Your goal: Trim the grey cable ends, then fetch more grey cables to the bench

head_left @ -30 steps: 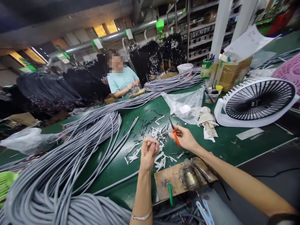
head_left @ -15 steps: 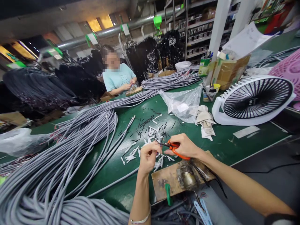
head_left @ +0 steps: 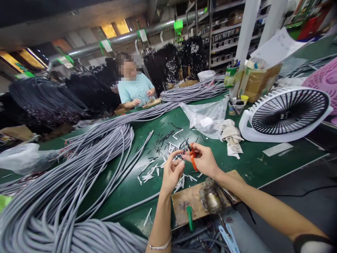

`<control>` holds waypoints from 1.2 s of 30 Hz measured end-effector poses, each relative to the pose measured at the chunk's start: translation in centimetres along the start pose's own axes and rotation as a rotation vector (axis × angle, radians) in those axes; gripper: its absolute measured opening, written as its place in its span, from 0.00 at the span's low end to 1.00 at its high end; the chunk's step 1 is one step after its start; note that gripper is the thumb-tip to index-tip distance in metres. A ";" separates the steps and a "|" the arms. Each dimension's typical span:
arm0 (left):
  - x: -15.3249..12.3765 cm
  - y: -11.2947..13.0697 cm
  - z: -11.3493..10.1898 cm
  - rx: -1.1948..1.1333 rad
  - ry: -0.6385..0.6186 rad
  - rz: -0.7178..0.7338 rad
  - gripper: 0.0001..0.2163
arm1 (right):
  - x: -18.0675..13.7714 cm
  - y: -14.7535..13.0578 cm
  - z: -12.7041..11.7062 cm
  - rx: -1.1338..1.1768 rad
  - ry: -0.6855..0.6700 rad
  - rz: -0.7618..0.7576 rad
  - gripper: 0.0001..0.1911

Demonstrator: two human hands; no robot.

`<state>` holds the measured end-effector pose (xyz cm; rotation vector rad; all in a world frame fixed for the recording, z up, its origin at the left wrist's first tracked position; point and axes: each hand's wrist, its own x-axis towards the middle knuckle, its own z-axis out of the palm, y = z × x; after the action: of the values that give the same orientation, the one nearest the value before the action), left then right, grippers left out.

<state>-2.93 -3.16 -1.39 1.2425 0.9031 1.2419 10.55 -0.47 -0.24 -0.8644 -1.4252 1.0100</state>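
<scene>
My left hand (head_left: 172, 173) is closed in a pinch on the end of a grey cable (head_left: 134, 205), which runs in from the lower left and passes behind my wrist. Short, thin coloured wires (head_left: 183, 153) show at its fingertips. My right hand (head_left: 207, 161) grips orange-handled cutters (head_left: 194, 160), their dark jaws pointing up, away from the wires. Its thumb and fingertips meet the wire ends beside my left hand. White and black scraps (head_left: 168, 146) lie scattered on the green table under and beyond both hands.
A wooden block (head_left: 184, 207) with a green clamp (head_left: 189, 218) sits at the near edge. Large grey cable bundles (head_left: 79, 168) cover the left side. A white fan (head_left: 286, 112), a cloth (head_left: 231, 135) and a plastic bag (head_left: 205, 117) stand right. Across the table sits a person (head_left: 135, 88).
The cutters have swung from pointing left at my left fingertips to pointing upward in my right hand. My right fingers have moved onto the wires, and a white scrap now lies left of my left forearm.
</scene>
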 end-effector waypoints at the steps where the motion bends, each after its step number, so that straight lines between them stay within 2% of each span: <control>1: 0.1 -0.1 0.1 0.005 0.025 0.002 0.21 | 0.0 0.0 0.2 0.050 0.000 0.025 0.13; 7: 0.6 -0.5 1.1 -0.032 0.304 0.034 0.18 | -0.2 0.1 1.2 0.223 0.074 0.113 0.13; 10: 0.7 -0.5 1.2 -0.117 0.347 0.046 0.14 | 0.1 0.4 1.8 0.325 0.131 0.190 0.13; 13: 0.5 -0.1 1.0 -0.201 0.322 0.021 0.13 | 0.6 0.8 2.0 0.474 0.112 0.340 0.15; 17: 0.3 0.4 0.4 -0.217 0.179 -0.077 0.15 | 1.3 1.0 1.5 0.533 0.047 0.486 0.17; 24: 0.5 -0.1 0.0 -0.131 0.184 -0.019 0.14 | 1.0 0.5 1.0 0.409 0.099 0.376 0.15; 29: 0.2 0.0 -0.3 0.038 0.011 -0.027 0.11 | 1.1 0.7 0.5 0.369 0.088 0.379 0.16; 33: -0.2 0.3 -0.5 0.283 -0.073 0.014 0.11 | 1.3 1.2 -0.1 0.378 0.012 0.417 0.18; 36: -0.4 0.4 -0.7 0.290 -0.021 0.085 0.09 | 1.1 1.1 -0.3 0.310 -0.064 0.369 0.17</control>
<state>-3.70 -3.43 -1.13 1.5338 1.0507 1.1902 10.67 0.94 -0.86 -0.8862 -1.1404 1.5053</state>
